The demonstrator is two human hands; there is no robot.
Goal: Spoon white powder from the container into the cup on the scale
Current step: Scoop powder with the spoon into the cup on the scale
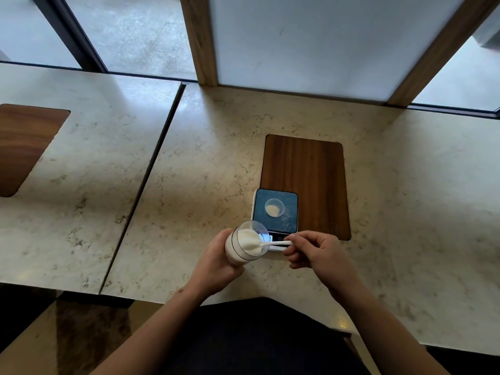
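Observation:
My left hand [216,262] grips a clear container [244,246] of white powder, tilted with its mouth toward the right. My right hand [315,254] pinches the handle of a white spoon [273,243], whose bowl is inside the container's mouth, in the powder. Just beyond, a small clear cup [274,207] with a little white powder in it stands on the dark platform of a scale [286,220]. The container hides the scale's front left corner and part of its display.
The scale rests half on a wooden inlay [311,169] set in the marble table [205,158]. A seam [146,180] separates this table from a second one at the left, which has its own wooden inlay [24,144]. A wood-framed panel [297,41] stands at the far edge.

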